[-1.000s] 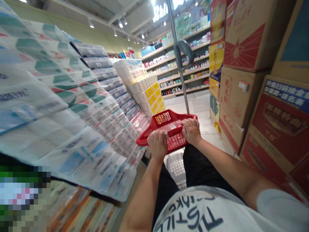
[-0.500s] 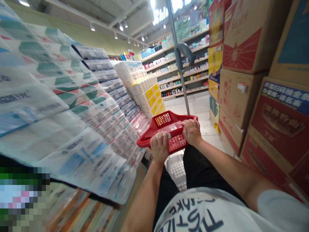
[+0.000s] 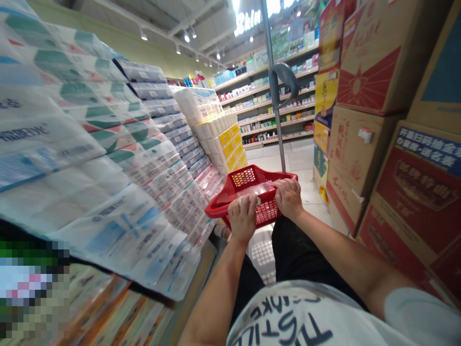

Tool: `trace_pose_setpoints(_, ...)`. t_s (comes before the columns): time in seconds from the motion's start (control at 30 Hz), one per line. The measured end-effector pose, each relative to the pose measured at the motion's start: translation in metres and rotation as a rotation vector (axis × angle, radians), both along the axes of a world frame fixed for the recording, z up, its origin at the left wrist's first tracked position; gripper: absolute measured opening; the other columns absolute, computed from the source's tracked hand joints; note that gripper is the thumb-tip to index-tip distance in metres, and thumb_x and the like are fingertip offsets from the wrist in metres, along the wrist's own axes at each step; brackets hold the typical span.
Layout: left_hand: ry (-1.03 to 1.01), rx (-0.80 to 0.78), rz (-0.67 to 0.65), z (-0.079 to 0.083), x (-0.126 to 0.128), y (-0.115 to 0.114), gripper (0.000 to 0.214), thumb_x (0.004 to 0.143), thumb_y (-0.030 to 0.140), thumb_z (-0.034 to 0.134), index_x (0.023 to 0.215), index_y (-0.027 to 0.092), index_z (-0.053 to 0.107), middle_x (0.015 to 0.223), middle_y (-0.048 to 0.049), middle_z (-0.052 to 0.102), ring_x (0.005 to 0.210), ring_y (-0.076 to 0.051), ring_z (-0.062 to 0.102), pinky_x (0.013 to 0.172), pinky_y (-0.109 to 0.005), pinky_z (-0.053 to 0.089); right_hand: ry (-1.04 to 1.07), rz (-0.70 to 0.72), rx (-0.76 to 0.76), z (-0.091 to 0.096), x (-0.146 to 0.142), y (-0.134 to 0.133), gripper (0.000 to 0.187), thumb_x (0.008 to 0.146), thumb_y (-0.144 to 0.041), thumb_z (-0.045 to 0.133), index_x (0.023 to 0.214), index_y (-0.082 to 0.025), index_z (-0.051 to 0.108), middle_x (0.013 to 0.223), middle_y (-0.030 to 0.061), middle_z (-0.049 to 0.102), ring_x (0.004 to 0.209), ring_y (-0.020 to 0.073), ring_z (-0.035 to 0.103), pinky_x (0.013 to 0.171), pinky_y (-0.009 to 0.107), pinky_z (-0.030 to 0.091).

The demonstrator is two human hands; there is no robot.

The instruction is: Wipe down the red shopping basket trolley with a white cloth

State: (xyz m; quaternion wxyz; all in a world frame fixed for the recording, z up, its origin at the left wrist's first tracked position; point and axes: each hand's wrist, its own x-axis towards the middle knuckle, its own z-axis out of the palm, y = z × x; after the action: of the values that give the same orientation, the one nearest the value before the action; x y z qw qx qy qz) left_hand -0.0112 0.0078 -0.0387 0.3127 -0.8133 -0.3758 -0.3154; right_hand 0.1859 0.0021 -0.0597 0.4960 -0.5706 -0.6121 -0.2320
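Observation:
A red plastic shopping basket (image 3: 268, 211) with perforated walls is in front of my body. My left hand (image 3: 243, 216) is closed over its near rim, and something small and whitish shows at the fingers, too unclear to name. Farther right along the same rim, my right hand (image 3: 289, 198) is wrapped around the edge near the corner. A pinkish, partly clear package lies inside the basket, mostly hidden by the rim. Beyond the basket a grey metal pole (image 3: 279, 129) with a looped grey handle (image 3: 284, 85) rises up.
Stacked tissue packs (image 3: 137, 240) line the left side, with toilet-roll packs (image 3: 201, 105) farther along. Cardboard cartons (image 3: 360, 163) are piled high on the right. Pale floor tiles (image 3: 306, 190) run between them toward shelves (image 3: 259, 103) of small goods.
The view has shifted slightly, so the pole, shelves and cartons sit a little farther right. Both hands keep their hold on the basket rim.

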Motion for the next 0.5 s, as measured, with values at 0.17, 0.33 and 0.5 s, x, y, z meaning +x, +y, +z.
trace_pose_setpoints(0.17, -0.044, -0.137, 0.095, 0.023, 0.009, 0.001, 0.031, 0.092, 0.035, 0.04, 0.119, 0.026, 0.055, 0.111, -0.01, 0.058, 0.101, -0.028, 0.049, 0.085, -0.044, 0.036, 0.015, 0.03, 0.003, -0.001, -0.001, 0.0, 0.029, 0.088, -0.02, 0.043, 0.112, -0.024, 0.057, 0.111, 0.005, 0.061, 0.114, 0.0243, 0.046, 0.109, 0.046, 0.022)
trace_pose_setpoints(0.33, -0.055, -0.143, 0.099, 0.025, 0.018, -0.003, 0.032, 0.092, 0.033, 0.041, 0.12, 0.025, 0.054, 0.119, -0.0097, 0.056, 0.107, -0.029, 0.046, 0.089, -0.045, 0.035, 0.02, 0.042, 0.001, -0.001, -0.001, 0.001, 0.03, 0.087, -0.02, 0.043, 0.114, -0.024, 0.057, 0.111, 0.0055, 0.061, 0.115, 0.0245, 0.045, 0.109, 0.047, 0.022)
trace_pose_setpoints(0.5, 0.013, -0.081, -0.009, 0.011, 0.013, -0.004, 0.039, 0.091, 0.031, 0.044, 0.13, 0.027, 0.049, 0.123, -0.0099, 0.056, 0.112, -0.029, 0.045, 0.094, -0.047, 0.032, 0.006, 0.021, 0.003, -0.002, 0.001, 0.0, 0.027, 0.089, -0.02, 0.043, 0.112, -0.023, 0.057, 0.111, 0.0051, 0.061, 0.115, 0.0235, 0.045, 0.109, 0.046, 0.022)
